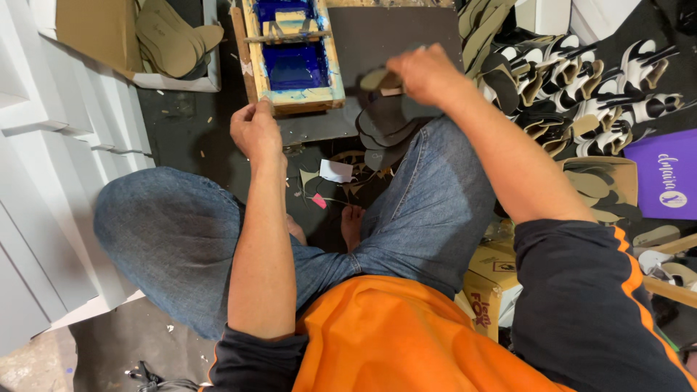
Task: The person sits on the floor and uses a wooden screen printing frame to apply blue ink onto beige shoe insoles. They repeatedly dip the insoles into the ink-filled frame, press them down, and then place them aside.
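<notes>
Fingers of my left hand are curling closed on the lower corner of the wooden printing frame, whose screen is showing blue ink, at twelve o'clock from my knees. I am pinching a tan insole with my right hand, thumb and fingers shut on it, just above the pile of dark insoles at one o'clock. Finished sandals are lying at two o'clock.

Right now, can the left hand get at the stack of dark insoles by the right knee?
Probably yes. The left hand rests at the wooden printing frame; the stack of dark insoles lies just across bare floor, though the right hand already works above it.
</notes>
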